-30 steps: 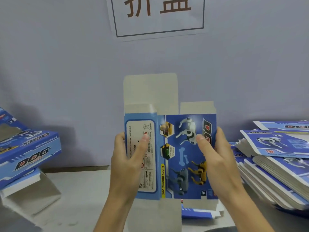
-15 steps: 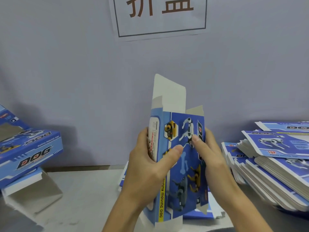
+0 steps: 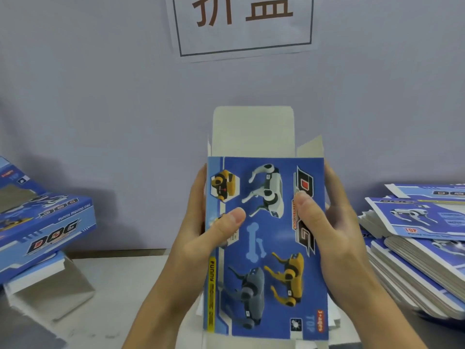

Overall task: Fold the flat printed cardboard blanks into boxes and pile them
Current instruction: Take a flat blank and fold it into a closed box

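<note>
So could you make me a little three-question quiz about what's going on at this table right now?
1. True or false: both hands, the left hand and the right hand, hold the box.
2. Which way do the box's top flaps stand? A) folded shut B) open and pointing up C) torn off
3. Fill in: the stack of flat blanks lies on the person's ____ side, the finished boxes on the other.

Key: 1 true; 2 B; 3 right.
</note>
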Motion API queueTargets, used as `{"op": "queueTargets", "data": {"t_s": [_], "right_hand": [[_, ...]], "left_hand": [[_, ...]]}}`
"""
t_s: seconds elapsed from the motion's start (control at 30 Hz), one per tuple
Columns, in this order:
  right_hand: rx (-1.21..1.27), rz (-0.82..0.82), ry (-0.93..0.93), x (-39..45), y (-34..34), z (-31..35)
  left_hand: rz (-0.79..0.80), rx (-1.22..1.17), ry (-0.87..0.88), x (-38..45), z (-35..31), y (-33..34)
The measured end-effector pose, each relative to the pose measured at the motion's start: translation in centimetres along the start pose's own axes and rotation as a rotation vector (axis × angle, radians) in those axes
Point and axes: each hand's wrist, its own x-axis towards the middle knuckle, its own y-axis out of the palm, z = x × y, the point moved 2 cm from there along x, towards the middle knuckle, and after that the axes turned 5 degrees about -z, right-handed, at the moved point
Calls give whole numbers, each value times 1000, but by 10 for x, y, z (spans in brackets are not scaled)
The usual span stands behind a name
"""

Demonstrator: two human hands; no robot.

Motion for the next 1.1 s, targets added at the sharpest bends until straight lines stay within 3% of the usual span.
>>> {"op": "queueTargets", "data": {"t_s": [0.07,0.23,0.3,0.47,0.67,0.9,1.1], "right_hand": [[-46,43,-39,-1,2,5],[-93,272,37,-5,8,16],[-112,298,18,-5,11,21],[-141,203,-98,-5,15,29],[-257,112,-195,-1,8,22],[-217,2,-174,-2,3,11],[-133,1,-110,-6,10,-2]], "left_hand": [[-22,35,36,2,-2,-3],[-409,42,9,7,-8,-13],[-474,86,56,9,-12,-15],[-384,178,154,5,-16,3],[-321,100,160,5,-14,14],[-363,104,231,0,-9,28],[-385,188,344,5,-14,24]]}}
